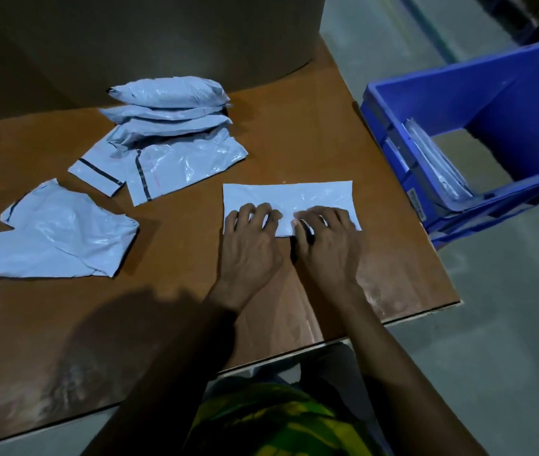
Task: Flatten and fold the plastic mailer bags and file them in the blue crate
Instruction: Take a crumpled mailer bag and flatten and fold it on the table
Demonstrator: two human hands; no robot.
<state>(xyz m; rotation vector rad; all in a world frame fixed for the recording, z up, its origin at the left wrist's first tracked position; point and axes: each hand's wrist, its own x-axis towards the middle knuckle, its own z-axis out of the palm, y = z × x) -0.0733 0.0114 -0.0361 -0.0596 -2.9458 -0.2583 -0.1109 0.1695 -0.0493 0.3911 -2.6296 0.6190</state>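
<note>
On the table (195,307) we press left hand (248,248) and right hand (327,248) flat on a folded mailer (294,199); few filed bags (436,169) in blue crate (524,103), unfolded pile (169,133) remains.

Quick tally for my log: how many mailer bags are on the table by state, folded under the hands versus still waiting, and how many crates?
Mailer under both hands, being pressed flat: 1
Crumpled mailer lying apart at the left: 1
Mailers in the heap at the back: about 5; the overlap hides the exact count
Blue crate, some mailers already filed inside: 1
Total: about 7 mailers on the table, 1 crate
</note>
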